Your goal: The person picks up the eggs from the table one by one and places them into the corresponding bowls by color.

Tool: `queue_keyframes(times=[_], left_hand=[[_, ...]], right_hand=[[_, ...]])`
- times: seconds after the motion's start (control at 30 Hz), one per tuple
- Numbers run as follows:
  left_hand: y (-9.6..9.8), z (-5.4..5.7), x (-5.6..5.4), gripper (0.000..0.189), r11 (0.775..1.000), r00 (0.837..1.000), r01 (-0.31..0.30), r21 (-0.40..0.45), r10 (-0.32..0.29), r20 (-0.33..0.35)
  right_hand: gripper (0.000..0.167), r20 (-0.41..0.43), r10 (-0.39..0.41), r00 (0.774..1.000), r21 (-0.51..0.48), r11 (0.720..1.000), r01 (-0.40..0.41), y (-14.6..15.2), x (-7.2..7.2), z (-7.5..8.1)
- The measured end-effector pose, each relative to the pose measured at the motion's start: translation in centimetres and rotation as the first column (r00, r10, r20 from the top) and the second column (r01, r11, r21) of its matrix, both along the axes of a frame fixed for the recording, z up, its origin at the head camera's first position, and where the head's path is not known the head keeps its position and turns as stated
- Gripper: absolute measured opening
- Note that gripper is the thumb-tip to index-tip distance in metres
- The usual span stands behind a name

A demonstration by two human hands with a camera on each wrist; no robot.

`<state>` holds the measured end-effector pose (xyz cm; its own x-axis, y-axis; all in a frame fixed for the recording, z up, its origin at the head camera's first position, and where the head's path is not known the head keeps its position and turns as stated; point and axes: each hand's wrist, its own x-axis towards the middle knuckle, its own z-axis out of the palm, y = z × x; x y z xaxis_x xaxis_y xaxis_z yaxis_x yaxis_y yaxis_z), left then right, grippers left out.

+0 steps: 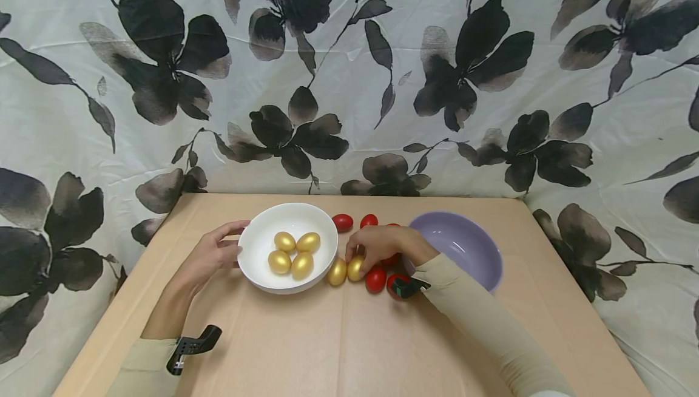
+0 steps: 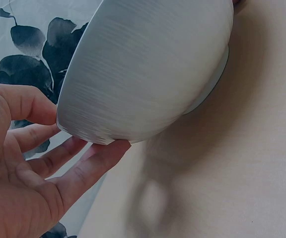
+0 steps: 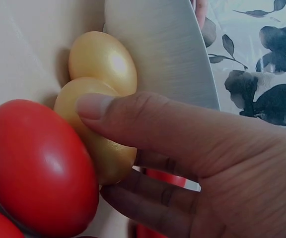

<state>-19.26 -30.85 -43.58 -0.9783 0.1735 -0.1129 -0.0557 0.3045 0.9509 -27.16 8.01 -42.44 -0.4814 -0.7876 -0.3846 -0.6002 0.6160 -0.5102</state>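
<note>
A white bowl with several golden eggs inside stands left of centre. At its left side my left hand holds the rim and outer wall; the left wrist view shows the fingertips on the wall of the bowl. Right of the bowl, my right hand pinches a golden egg between thumb and fingers. Another golden egg lies between that one and the bowl, touching the held egg in the right wrist view. A red egg sits close beside the held egg.
More red eggs lie behind and around my right hand, some partly hidden by it. A purple bowl stands at the right, partly behind my right forearm. The wooden table ends at a flowered cloth at the back.
</note>
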Motion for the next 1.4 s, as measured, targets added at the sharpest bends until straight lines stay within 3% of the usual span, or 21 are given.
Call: queue_keyframes(times=[0.43,0.93,1.23,1.4], left_hand=[[0.0,-0.2,0.0,0.060,1.000,1.000,-0.003,-0.014,0.003,-0.001],[-0.1,-0.2,0.0,0.060,1.000,1.000,-0.010,-0.016,0.010,0.001],[-0.2,-0.2,-0.1,0.059,1.000,1.000,-0.010,-0.010,0.010,0.009],[-0.2,-0.2,-0.2,0.059,1.000,1.000,-0.013,-0.021,0.013,0.012]], right_hand=[[0.027,0.010,0.017,1.000,-0.068,0.998,-0.016,0.5,-0.2,0.4],[0.029,0.053,-0.016,0.998,-0.117,0.993,0.022,1.0,0.0,1.4],[0.026,0.003,-0.024,1.000,-0.149,0.989,0.024,1.2,-0.2,2.1],[0.029,-0.037,-0.047,0.998,-0.167,0.985,0.041,1.6,-0.2,3.3]])
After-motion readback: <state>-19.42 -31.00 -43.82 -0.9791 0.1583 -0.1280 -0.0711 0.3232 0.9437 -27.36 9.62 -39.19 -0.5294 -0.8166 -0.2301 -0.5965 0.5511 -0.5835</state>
